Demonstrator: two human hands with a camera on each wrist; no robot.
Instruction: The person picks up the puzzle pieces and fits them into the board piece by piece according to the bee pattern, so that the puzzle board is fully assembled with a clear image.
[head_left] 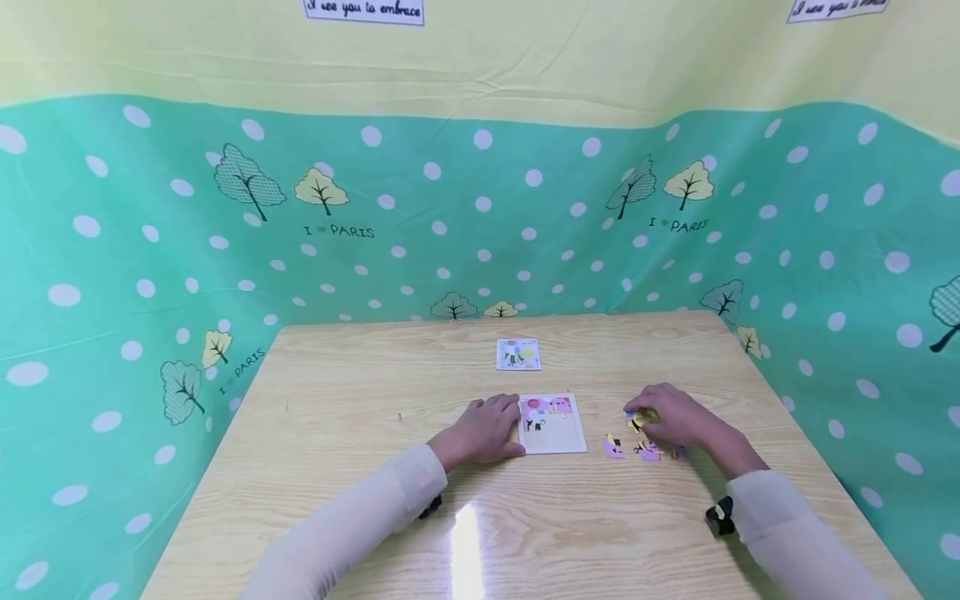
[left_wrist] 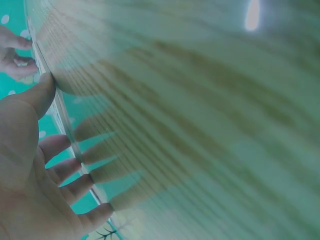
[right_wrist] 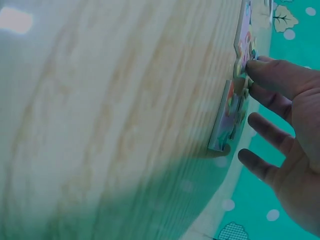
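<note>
A white puzzle board (head_left: 558, 437) lies on the table, with several picture pieces set along its top and left. My left hand (head_left: 489, 429) rests along the board's left edge, fingers spread and fairly straight, thumb by the near corner. To the right of the board, my right hand (head_left: 670, 415) pinches a yellow puzzle piece (head_left: 652, 413) between thumb and forefinger. In the right wrist view the other fingers of the right hand (right_wrist: 287, 110) stay apart, just above loose pieces (right_wrist: 227, 117). A pink piece (head_left: 612, 447) lies left of that hand, and more pieces lie under it.
A small picture card (head_left: 517, 354) with a bee on it lies behind the board. The wooden table (head_left: 337, 392) meets a green dotted cloth (head_left: 480, 225) at its back and sides. A black wrist strap (head_left: 720, 517) shows below the right sleeve.
</note>
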